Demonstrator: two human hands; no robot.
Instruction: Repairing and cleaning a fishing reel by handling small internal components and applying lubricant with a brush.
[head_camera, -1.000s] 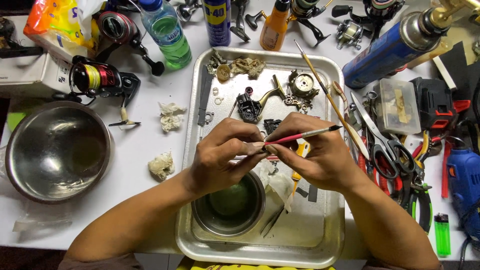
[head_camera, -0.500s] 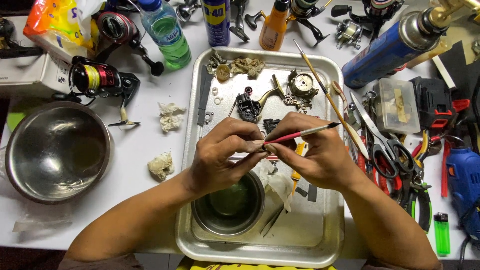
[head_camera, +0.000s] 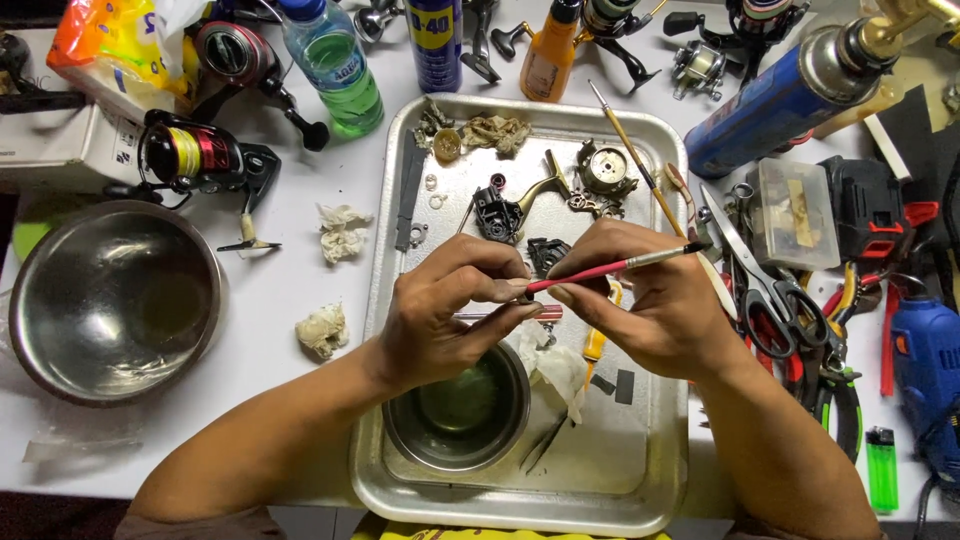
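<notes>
Both hands meet over a metal tray (head_camera: 650, 470). My right hand (head_camera: 650, 305) holds a thin red-handled brush (head_camera: 600, 270) whose tip points left at my left fingertips. My left hand (head_camera: 450, 310) pinches a small part against that tip; the part is hidden by the fingers. Below the hands a small steel cup (head_camera: 458, 412) with greenish liquid sits in the tray, with a crumpled tissue (head_camera: 555, 365) beside it. Dismantled fishing reel parts (head_camera: 500, 212) and a gear housing (head_camera: 607, 170) lie at the tray's far end.
A large steel bowl (head_camera: 110, 300) stands at left, a red and black fishing reel (head_camera: 195, 160) behind it. A green bottle (head_camera: 335, 65), spray can (head_camera: 435, 40) and blue gas canister (head_camera: 780, 100) line the back. Scissors (head_camera: 750, 270), pliers, a blue drill (head_camera: 930, 370) and green lighter (head_camera: 882, 468) crowd the right.
The hands have stayed over the tray in nearly the same pose. The brush has shifted only slightly against the part in the left fingers.
</notes>
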